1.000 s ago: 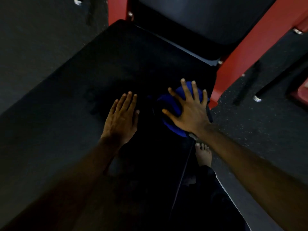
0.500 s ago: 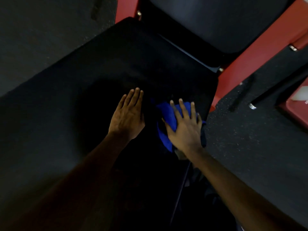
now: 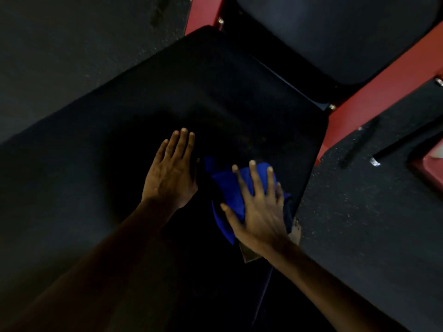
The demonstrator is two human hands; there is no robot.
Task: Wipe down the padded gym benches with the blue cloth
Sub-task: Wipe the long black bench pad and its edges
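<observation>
A black padded bench [image 3: 167, 92] fills the middle of the view, running from upper right to lower left. The bunched blue cloth [image 3: 227, 188] lies on its right part, near the right edge. My right hand [image 3: 259, 209] presses flat on the cloth with fingers spread. My left hand [image 3: 171, 173] rests flat on the pad just left of the cloth, fingers together, holding nothing. A second dark pad [image 3: 347, 32] sits beyond the bench at the top right.
A red metal frame [image 3: 374, 97] runs along the bench's far right side, with another red post [image 3: 203, 13] at the top. Dark speckled rubber floor [image 3: 359, 212] lies to the right, with a black bar [image 3: 407, 140] on it. More dark floor [image 3: 72, 44] lies on the left.
My right hand has drawn the blue cloth back toward me along the pad's right edge. My left hand has stayed flat beside it, shifting only slightly.
</observation>
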